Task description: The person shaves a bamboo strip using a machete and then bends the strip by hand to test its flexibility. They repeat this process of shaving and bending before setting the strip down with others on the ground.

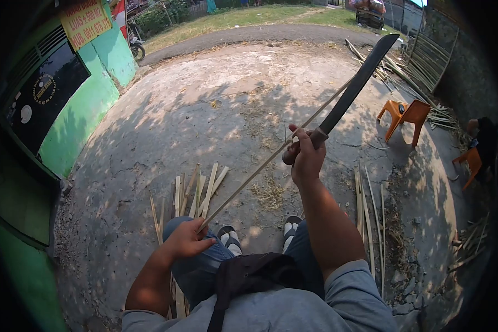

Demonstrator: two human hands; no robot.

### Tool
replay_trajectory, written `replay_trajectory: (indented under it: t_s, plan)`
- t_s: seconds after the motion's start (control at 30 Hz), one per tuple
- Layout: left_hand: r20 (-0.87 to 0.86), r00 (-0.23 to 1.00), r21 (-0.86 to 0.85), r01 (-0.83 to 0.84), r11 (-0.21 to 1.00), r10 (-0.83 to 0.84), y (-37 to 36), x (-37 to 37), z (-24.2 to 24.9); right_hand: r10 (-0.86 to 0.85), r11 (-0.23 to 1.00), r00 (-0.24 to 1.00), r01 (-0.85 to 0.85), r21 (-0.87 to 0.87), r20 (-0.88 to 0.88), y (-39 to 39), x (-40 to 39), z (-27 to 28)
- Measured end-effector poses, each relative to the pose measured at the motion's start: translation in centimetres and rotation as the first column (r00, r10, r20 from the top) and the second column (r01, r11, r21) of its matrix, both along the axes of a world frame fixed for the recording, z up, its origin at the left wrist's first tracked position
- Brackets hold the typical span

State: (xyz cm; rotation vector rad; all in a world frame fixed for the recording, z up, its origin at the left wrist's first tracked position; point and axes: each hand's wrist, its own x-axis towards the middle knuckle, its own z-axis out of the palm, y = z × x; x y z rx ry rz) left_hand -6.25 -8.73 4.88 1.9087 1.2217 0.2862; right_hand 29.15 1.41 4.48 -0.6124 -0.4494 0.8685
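Note:
My right hand [309,159], raised in front of me, is wrapped around the brown handle of a machete [353,87]. Its long dark blade points up and away to the right. A long, thin bamboo strip [250,177] slants from my lap up past the right hand, where the forefinger and thumb lie against it. Beyond that hand, the strip's far part runs beside the blade. My left hand [189,241], low over my left knee, is closed on the near end of the strip.
Bamboo strips [207,191] lie by my left leg, and more strips [366,210] lie at my right. Orange chairs [412,115] stand to the right, with a person [486,145] at the edge. Bamboo poles [404,77] are piled behind. A green wall [74,130] borders the left.

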Motion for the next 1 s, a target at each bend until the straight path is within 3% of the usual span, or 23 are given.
replay_trajectory:
  t_s: [0.17, 0.23, 0.3, 0.37, 0.43, 0.53, 0.6, 0.77, 1.0]
  plan:
    - [-0.169, 0.981, 0.014, -0.09, 0.996, 0.092, -0.3, 0.0, 3.5, -0.001, 0.999, 0.999, -0.001, -0.039, -0.04, -0.4, 1.9, 0.3]
    - [-0.276, 0.956, 0.292, -0.018, 0.956, 0.102, 0.0, -0.8, 7.0, -0.022, 0.997, 0.997, 0.017, -0.074, -0.07, -0.3, 2.2, 0.7]
    - [-0.185, 0.958, 0.433, -0.12, 0.893, 0.218, 0.1, -2.0, 12.1, -0.03, 0.994, 0.994, 0.018, -0.109, -0.107, 0.3, 2.8, -0.1]
    - [0.021, 0.977, 0.708, -0.164, 0.686, 0.212, -0.7, -2.3, 18.7, -0.043, 0.994, 0.991, 0.029, -0.107, -0.129, 0.8, 3.5, -0.4]
    - [0.198, 0.978, 0.925, -0.207, 0.319, 0.062, -0.8, -3.6, 24.1, -0.032, 0.994, 0.991, 0.018, -0.107, -0.131, 1.1, 4.0, -0.7]
    - [0.257, 0.963, 0.959, -0.243, 0.148, -0.08, -0.4, -2.4, 26.8, 0.014, 0.999, 0.993, -0.02, -0.049, -0.115, 1.9, 5.2, -1.7]
    - [0.204, 0.972, 0.962, -0.177, 0.21, -0.114, 0.6, -0.8, 25.8, 0.059, 0.998, 0.988, -0.063, -0.021, -0.146, 2.2, 5.2, -2.1]
    - [0.081, 0.993, 0.87, -0.026, 0.492, -0.09, 2.9, 3.6, 19.5, 0.119, 0.991, 0.988, -0.125, -0.056, -0.101, 1.7, 4.5, -2.6]
    - [0.072, 0.995, 0.79, -0.016, 0.613, -0.066, 3.7, 5.5, 15.9, 0.139, 0.985, 0.985, -0.148, -0.085, -0.097, 1.2, 3.8, -1.6]
